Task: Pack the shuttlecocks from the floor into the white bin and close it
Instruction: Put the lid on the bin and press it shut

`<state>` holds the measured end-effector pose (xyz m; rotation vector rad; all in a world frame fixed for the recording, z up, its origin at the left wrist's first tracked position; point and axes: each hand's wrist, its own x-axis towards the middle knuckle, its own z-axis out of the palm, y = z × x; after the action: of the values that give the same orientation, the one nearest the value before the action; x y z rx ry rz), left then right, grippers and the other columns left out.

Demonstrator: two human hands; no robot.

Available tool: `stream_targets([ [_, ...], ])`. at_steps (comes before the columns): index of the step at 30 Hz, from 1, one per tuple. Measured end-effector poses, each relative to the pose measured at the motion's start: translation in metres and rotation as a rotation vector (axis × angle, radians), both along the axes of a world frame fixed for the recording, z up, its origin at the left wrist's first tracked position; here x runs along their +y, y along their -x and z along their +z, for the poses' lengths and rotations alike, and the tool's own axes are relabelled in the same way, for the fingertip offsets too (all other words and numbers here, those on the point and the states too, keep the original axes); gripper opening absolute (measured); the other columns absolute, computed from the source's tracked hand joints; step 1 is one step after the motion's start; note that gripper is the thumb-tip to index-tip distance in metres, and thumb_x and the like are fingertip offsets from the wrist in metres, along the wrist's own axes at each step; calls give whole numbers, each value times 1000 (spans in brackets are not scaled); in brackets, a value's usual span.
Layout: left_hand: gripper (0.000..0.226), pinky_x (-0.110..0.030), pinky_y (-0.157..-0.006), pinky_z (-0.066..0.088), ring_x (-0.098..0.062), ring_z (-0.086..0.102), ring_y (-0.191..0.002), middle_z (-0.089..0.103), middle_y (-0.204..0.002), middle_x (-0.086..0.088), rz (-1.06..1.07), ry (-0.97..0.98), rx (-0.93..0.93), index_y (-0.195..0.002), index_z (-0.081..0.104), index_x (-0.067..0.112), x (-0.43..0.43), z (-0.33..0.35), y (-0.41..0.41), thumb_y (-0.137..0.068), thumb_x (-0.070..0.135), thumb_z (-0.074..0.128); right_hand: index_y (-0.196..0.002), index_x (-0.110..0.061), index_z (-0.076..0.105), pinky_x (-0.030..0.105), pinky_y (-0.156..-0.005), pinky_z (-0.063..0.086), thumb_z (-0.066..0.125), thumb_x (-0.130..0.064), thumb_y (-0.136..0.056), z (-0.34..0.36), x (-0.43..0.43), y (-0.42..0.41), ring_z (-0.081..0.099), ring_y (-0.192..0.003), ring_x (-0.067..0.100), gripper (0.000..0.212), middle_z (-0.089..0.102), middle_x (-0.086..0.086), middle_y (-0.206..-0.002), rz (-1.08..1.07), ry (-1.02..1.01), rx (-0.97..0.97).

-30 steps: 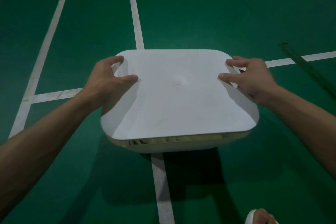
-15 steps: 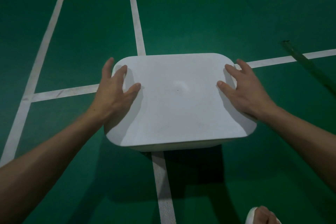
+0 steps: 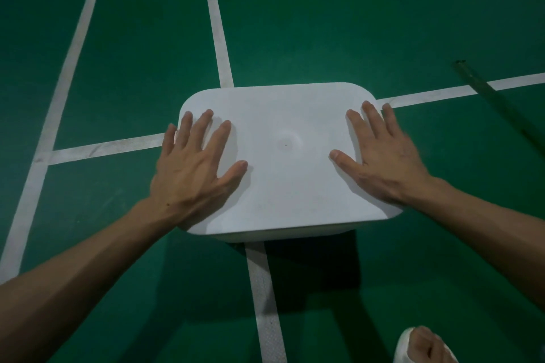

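closing step: the left hand (image 3: 194, 168) and right hand (image 3: 380, 156) lie flat with fingers straight, gripping nothing, pressing the lid (image 3: 286, 186) onto the white bin (image 3: 280, 235) on the green floor (image 3: 324, 23). no shuttlecocks show; next likely calls for even pressure round the edges to seat it.

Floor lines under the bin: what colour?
White lines on green floor; head view.

Green court floor (image 3: 324, 9), white painted lines (image 3: 218, 38), dim light
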<state>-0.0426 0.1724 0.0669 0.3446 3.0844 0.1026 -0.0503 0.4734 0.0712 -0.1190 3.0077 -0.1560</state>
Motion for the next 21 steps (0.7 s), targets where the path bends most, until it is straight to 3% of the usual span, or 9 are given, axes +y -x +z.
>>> stream_targets([
  [5,85,-53,-116,-7,-22,-16,-146,-13,-159,4,-70,51,-53,-150,-7,36,3,-1,-22,-76,79,-7,-145,-24,24,54,-118,1,35,-75,-80,10,-11,21,-10,-148,24,84,7,0,-159,-33,91,91],
  [9,84,-56,-115,-6,-23,-22,-144,-23,-157,3,-67,95,-78,-144,-23,38,6,-3,-20,-73,81,-12,-154,-23,-1,52,-118,-2,18,-79,-83,0,-27,51,-13,-148,21,92,-10,5,-161,19,-11,83],
  [12,86,-58,-115,-5,-25,-18,-145,-19,-158,2,-84,108,-85,-147,-18,37,6,-3,-18,-75,82,-9,-154,-21,-6,53,-118,-3,9,-80,-81,-9,-27,56,-12,-148,21,95,-10,7,-161,44,-94,57],
  [21,91,-60,-113,-8,-24,-20,-144,-18,-159,0,-14,11,-47,-150,-8,36,16,2,24,-72,84,-7,-154,-22,-5,51,-118,-4,10,-80,-82,-7,-28,57,-12,-148,23,93,-9,7,-161,41,-115,44],
])
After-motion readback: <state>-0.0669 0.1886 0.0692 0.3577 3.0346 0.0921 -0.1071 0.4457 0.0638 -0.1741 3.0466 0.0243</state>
